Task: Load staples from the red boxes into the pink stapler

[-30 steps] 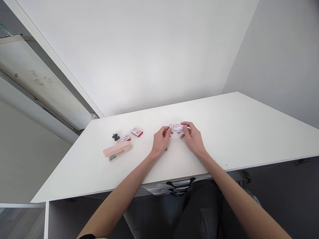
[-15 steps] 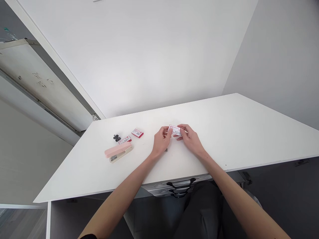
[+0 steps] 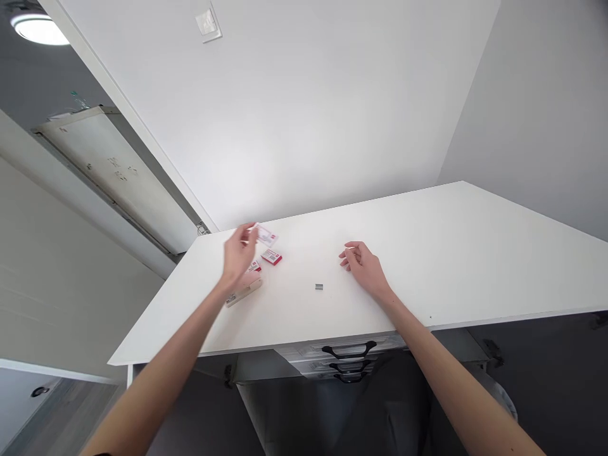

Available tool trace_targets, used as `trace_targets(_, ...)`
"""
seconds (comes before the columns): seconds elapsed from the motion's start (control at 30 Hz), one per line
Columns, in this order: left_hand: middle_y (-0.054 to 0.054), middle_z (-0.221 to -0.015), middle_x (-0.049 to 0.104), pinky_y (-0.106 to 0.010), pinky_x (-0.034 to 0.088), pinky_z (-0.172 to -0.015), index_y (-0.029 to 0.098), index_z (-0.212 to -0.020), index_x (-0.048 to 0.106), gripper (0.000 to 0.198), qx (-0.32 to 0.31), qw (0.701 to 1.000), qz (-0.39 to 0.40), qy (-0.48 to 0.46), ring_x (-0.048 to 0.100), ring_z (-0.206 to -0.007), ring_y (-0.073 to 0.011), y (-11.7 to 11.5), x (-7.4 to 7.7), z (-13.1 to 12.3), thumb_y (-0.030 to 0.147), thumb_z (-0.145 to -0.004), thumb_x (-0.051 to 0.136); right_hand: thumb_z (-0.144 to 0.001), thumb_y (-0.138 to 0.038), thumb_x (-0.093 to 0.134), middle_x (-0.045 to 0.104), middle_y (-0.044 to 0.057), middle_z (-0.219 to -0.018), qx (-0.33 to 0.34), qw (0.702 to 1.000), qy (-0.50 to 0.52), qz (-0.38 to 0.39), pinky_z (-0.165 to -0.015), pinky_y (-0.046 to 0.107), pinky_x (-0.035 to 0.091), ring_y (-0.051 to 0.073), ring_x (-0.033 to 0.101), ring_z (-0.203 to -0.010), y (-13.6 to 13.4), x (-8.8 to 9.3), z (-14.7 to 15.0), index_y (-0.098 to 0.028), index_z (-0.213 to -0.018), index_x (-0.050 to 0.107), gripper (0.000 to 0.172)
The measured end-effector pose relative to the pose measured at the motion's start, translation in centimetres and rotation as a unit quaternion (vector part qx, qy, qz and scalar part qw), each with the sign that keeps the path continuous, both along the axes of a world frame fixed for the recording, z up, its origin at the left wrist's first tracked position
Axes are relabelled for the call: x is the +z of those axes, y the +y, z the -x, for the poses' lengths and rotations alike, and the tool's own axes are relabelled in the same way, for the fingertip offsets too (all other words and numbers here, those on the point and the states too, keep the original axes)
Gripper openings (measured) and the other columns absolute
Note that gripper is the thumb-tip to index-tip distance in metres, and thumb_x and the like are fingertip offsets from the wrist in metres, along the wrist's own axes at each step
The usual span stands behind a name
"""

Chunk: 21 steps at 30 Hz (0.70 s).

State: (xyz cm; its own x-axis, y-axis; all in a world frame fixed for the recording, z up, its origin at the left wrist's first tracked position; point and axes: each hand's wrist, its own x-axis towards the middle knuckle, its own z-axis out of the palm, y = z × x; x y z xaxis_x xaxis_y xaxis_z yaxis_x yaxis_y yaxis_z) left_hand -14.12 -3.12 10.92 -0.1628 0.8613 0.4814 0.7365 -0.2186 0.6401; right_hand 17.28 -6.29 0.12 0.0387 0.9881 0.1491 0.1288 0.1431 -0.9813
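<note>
My left hand (image 3: 239, 252) is raised over the left part of the white desk (image 3: 427, 266), pinching a small red-and-white staple box (image 3: 266, 236) at its fingertips. Beneath it lie another red staple box (image 3: 272, 256), a third box partly hidden by the hand, and a pink stapler (image 3: 244, 291). My right hand (image 3: 360, 265) rests near the middle of the desk with its fingers curled in a pinch; what they hold is too small to make out. A small grey strip of staples (image 3: 318, 287) lies on the desk between the hands.
Drawers with black handles (image 3: 345, 350) sit under the desk's front edge. A white wall rises behind the desk, a grey one to the right. A white board (image 3: 118, 183) leans at the left.
My left hand has carried the staple box away from the right hand to the left, above the stapler. The right hand stayed in place. The view tilted up.
</note>
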Motion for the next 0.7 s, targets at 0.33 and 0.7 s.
trace_targets(0.33, -0.013, -0.117, 0.078, -0.042, 0.055, -0.092, 0.019, -0.118, 0.074, 0.051, 0.165, 0.967, 0.194, 0.010, 0.071, -0.106, -0.0311, -5.5, -3.1, 13.8, 0.056, -0.086, 0.059, -0.097, -0.029, 0.050, 0.076, 0.003, -0.102, 0.033, 0.996, -0.083, -0.007, -0.080, 0.035, 0.054, 0.019, 0.071, -0.091, -0.3, -0.8, -0.2, -0.026, -0.107, 0.066, 0.020)
trace_targets(0.7, -0.009, -0.139, 0.066, -0.041, 0.048, -0.105, 0.025, -0.127, 0.068, 0.048, 0.009, 0.981, 0.168, 0.099, 0.060, -0.119, -0.0287, -12.6, -5.4, 10.9, 0.052, -0.090, 0.052, -0.097, -0.049, 0.060, 0.075, 0.005, -0.116, 0.136, 0.973, -0.171, -0.072, -0.092, 0.041, 0.052, 0.024, 0.068, -0.105, -2.3, 0.7, 0.0, -0.028, -0.104, 0.073, 0.026)
